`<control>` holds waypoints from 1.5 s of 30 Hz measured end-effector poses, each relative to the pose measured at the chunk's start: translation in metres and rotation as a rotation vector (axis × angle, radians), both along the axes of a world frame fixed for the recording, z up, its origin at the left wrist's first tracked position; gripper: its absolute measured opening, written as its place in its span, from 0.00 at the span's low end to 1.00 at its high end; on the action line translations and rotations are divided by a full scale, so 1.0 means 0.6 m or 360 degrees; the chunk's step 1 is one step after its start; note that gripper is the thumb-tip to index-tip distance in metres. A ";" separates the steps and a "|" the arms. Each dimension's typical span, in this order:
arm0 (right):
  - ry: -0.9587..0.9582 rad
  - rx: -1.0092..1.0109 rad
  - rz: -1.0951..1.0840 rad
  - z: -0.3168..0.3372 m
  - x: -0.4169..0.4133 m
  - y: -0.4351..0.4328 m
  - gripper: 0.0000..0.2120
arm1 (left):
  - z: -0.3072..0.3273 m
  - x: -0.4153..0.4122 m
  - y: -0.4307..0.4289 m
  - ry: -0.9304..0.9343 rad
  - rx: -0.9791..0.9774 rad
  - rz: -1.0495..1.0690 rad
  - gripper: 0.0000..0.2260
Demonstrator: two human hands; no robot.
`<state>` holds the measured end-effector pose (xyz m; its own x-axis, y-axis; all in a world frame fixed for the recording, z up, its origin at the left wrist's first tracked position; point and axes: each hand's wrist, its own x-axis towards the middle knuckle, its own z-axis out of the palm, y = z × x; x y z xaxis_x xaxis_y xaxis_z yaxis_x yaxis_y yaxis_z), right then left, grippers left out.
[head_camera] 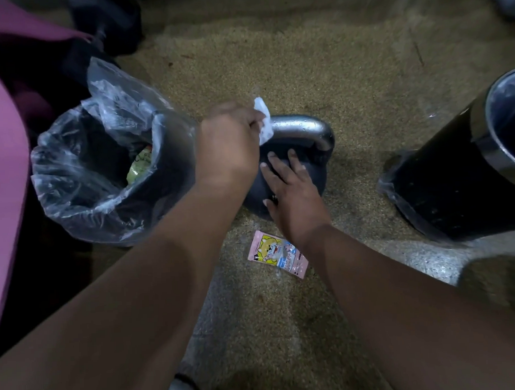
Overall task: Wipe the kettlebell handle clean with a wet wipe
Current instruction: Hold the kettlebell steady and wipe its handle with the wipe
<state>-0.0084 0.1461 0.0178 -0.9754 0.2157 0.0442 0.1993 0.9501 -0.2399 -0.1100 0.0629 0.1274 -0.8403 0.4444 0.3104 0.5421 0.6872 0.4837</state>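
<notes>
The kettlebell (pixel 315 175) sits on the floor (pixel 304 62) between the bagged bin (pixel 75 201) and the black bin (pixel 454 188), so with the left hand (pixel 228 143) curled tight round the wet wipe (pixel 264 121) on the handle (pixel 300 127) and the right hand (pixel 294 196) flat, fingers straight, on its body, I'd sweep steadily toward the uncovered bend.

Likely a gym: speckled floor (pixel 275 63), a kettlebell (pixel 315 172), a pink mat (pixel 4 174), a bag-lined bin (pixel 170 168).

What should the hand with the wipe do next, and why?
Probably slide the wet wipe rightward along the kettlebell handle: the left hand grips it at the handle's left end, droplets dot the bare stretch, and the right hand steadies the kettlebell body.
</notes>
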 end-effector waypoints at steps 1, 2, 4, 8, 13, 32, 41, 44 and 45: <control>0.0011 -0.0001 0.0005 0.001 0.001 0.001 0.32 | -0.004 0.007 -0.005 0.0044 0.0013 -0.0022 0.09; 0.0018 -0.0002 0.0010 0.002 0.001 0.001 0.32 | -0.006 0.011 -0.008 0.0056 0.0032 -0.0034 0.09; 0.0009 0.0006 0.0010 0.002 0.001 0.001 0.32 | -0.008 0.006 -0.006 0.0022 0.0052 -0.0022 0.09; 0.0024 0.0007 0.0004 0.000 0.000 0.000 0.32 | -0.012 0.006 -0.003 0.0029 0.0091 0.0003 0.09; 0.0070 -0.0007 0.0009 -0.002 -0.001 0.002 0.32 | -0.020 0.021 -0.012 0.0031 0.0149 -0.0068 0.08; 0.0063 -0.0007 0.0009 -0.005 -0.001 0.000 0.33 | -0.001 0.000 -0.003 -0.0011 0.0082 0.0001 0.10; 0.0014 0.0014 -0.0008 -0.005 -0.002 -0.001 0.33 | 0.008 -0.002 0.000 -0.0027 -0.0035 0.0007 0.10; -0.0023 0.0021 -0.0013 -0.006 -0.004 -0.001 0.33 | 0.015 -0.010 0.007 -0.0013 -0.0140 0.0009 0.10; -0.0024 0.0033 -0.0011 -0.005 -0.004 -0.001 0.33 | 0.013 -0.006 0.004 -0.0006 -0.0158 -0.0016 0.10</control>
<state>-0.0106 0.1457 0.0145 -0.9746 0.2216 0.0338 0.2092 0.9535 -0.2169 -0.1139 0.0652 0.1354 -0.8366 0.4813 0.2616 0.5477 0.7263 0.4154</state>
